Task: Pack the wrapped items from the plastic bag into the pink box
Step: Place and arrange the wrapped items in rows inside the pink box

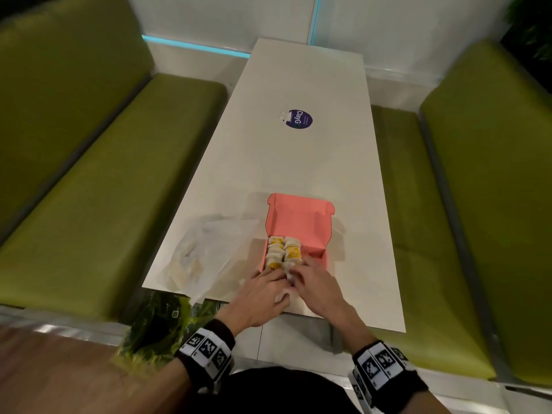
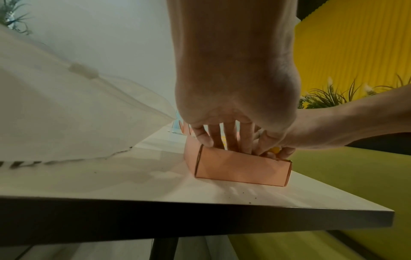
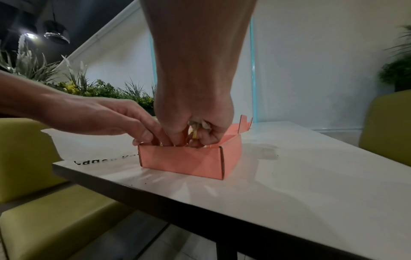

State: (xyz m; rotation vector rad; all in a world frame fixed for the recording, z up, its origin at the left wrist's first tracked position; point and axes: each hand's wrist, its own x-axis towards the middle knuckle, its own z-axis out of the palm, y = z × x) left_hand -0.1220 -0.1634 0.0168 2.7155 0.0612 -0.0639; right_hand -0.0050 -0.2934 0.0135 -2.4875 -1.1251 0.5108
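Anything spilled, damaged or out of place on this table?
Nothing serious. Dark crumbs speckle the table in front of the pink box, and the round sticker farther back has a torn, peeling edge. The wrapped items sit in neat rows.

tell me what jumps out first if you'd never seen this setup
The open pink box near the front edge of the white table, with two rows of wrapped items along its left side. Both hands meet at its near end: the right hand pinches a wrapped piece, and the left hand has its fingers in the box. A clear plastic bag lies left of the box.
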